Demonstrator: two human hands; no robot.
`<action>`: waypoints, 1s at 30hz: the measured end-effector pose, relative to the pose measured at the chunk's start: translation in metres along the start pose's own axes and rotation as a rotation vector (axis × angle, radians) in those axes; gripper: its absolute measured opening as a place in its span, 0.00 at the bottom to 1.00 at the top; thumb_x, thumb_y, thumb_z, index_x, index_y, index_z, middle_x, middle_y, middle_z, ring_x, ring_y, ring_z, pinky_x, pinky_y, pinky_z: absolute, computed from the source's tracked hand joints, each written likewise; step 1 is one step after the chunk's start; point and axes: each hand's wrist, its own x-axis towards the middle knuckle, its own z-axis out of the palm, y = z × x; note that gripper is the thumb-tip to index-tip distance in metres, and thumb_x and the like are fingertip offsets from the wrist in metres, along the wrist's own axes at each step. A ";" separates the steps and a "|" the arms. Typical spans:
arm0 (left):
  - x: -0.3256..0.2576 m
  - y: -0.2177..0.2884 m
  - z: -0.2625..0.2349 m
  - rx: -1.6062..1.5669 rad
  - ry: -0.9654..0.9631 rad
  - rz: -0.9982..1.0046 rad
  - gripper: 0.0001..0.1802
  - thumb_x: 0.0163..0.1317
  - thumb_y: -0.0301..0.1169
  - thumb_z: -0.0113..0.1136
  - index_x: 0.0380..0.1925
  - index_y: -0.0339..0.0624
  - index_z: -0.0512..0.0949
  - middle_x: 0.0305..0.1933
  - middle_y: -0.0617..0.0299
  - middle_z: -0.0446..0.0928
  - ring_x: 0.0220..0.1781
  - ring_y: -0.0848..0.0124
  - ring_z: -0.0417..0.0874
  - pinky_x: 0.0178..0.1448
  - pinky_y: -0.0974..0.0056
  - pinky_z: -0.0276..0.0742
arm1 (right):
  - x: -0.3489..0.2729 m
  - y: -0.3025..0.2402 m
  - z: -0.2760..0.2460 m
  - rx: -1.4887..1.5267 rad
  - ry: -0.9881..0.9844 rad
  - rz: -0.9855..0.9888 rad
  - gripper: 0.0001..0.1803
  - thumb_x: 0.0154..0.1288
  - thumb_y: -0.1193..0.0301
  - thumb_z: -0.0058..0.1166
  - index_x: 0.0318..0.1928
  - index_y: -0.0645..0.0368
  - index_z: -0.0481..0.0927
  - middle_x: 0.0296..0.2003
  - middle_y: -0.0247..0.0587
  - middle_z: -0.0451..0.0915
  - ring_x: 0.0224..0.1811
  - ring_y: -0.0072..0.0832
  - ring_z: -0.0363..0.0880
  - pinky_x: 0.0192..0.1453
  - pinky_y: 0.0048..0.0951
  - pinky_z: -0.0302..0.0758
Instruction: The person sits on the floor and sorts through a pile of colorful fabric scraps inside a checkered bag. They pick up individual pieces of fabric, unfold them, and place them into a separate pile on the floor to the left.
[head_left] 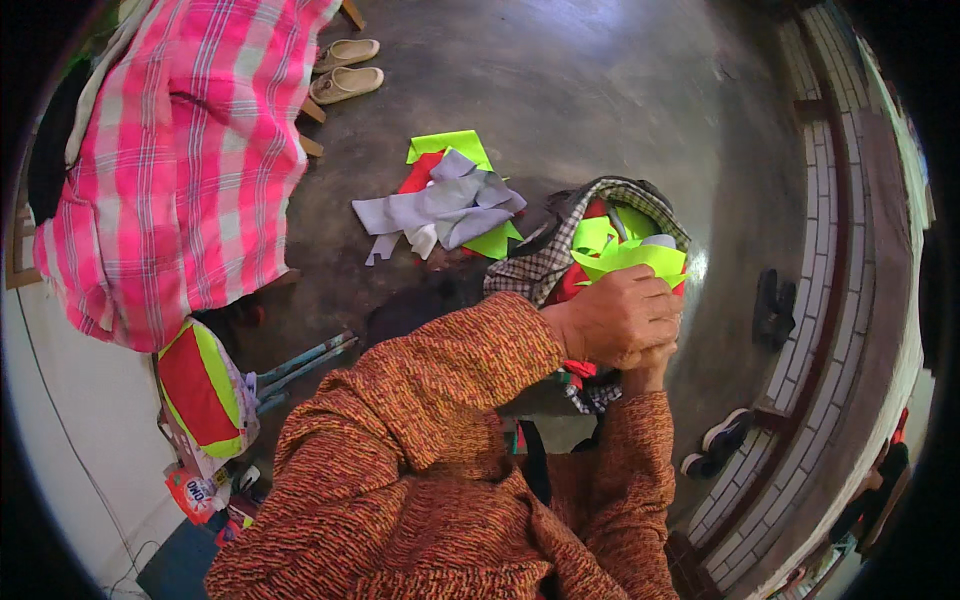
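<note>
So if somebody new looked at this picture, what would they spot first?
Probably the big bright pink checked cloth, hanging at the upper left. Next might come the neon yellow pieces in the checked cloth bundle right of centre, just beyond where the left hand and right hand meet. Grey scraps lie piled on the floor to the left of that bundle.

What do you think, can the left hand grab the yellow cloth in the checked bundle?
Probably yes: the yellow cloth lies on top, right by the left hand, though that hand is against the right hand.
</note>
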 end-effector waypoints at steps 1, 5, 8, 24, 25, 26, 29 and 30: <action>0.004 0.000 0.001 -0.021 0.009 0.004 0.07 0.49 0.35 0.61 0.24 0.45 0.77 0.42 0.61 0.77 0.44 0.64 0.78 0.50 0.59 0.71 | 0.002 0.001 0.007 -0.011 0.015 0.001 0.14 0.66 0.70 0.47 0.50 0.60 0.73 0.46 0.39 0.76 0.49 0.30 0.75 0.55 0.33 0.71; 0.014 -0.004 -0.008 0.011 0.157 0.030 0.06 0.46 0.33 0.63 0.23 0.46 0.77 0.40 0.58 0.79 0.39 0.62 0.80 0.42 0.59 0.75 | 0.030 0.040 0.051 -0.087 -0.026 0.045 0.15 0.63 0.72 0.49 0.50 0.61 0.73 0.47 0.40 0.76 0.49 0.31 0.75 0.54 0.33 0.72; 0.015 -0.019 -0.020 -0.028 0.262 -0.057 0.05 0.46 0.31 0.63 0.23 0.46 0.77 0.41 0.53 0.80 0.37 0.59 0.81 0.41 0.59 0.76 | 0.056 0.091 0.085 -0.191 -0.108 0.069 0.16 0.61 0.74 0.51 0.50 0.61 0.73 0.47 0.41 0.76 0.49 0.32 0.75 0.53 0.33 0.73; 0.024 -0.033 -0.044 -0.152 0.452 -0.480 0.04 0.56 0.25 0.58 0.29 0.35 0.78 0.38 0.53 0.80 0.40 0.62 0.81 0.46 0.63 0.75 | 0.046 0.022 -0.070 -2.173 0.134 -0.045 0.52 0.36 0.67 0.71 0.65 0.46 0.58 0.63 0.50 0.57 0.61 0.55 0.61 0.54 0.50 0.70; 0.024 -0.034 -0.044 -0.153 0.456 -0.476 0.04 0.56 0.25 0.58 0.29 0.35 0.78 0.38 0.53 0.80 0.40 0.62 0.81 0.45 0.64 0.75 | 0.045 0.019 -0.079 -2.176 0.160 0.066 0.53 0.37 0.67 0.71 0.66 0.46 0.57 0.64 0.50 0.55 0.60 0.56 0.61 0.52 0.49 0.72; 0.025 -0.035 -0.041 -0.163 0.458 -0.475 0.04 0.56 0.25 0.58 0.29 0.35 0.78 0.37 0.53 0.80 0.39 0.62 0.81 0.45 0.64 0.75 | 0.049 0.024 -0.108 -2.063 0.138 -0.152 0.40 0.44 0.69 0.66 0.61 0.49 0.64 0.60 0.54 0.64 0.53 0.54 0.71 0.47 0.48 0.75; 0.025 -0.037 -0.038 -0.175 0.463 -0.473 0.03 0.56 0.24 0.58 0.29 0.35 0.78 0.36 0.53 0.81 0.38 0.63 0.82 0.43 0.64 0.76 | 0.057 0.015 -0.119 -1.965 0.070 -0.067 0.29 0.45 0.74 0.63 0.52 0.53 0.72 0.45 0.56 0.77 0.44 0.54 0.77 0.48 0.46 0.74; 0.025 -0.038 -0.038 -0.180 0.465 -0.472 0.03 0.56 0.24 0.59 0.29 0.35 0.78 0.35 0.54 0.81 0.37 0.63 0.82 0.42 0.64 0.76 | 0.051 0.014 -0.119 -1.958 0.138 -0.199 0.15 0.50 0.73 0.57 0.42 0.54 0.77 0.32 0.54 0.80 0.38 0.50 0.79 0.43 0.47 0.75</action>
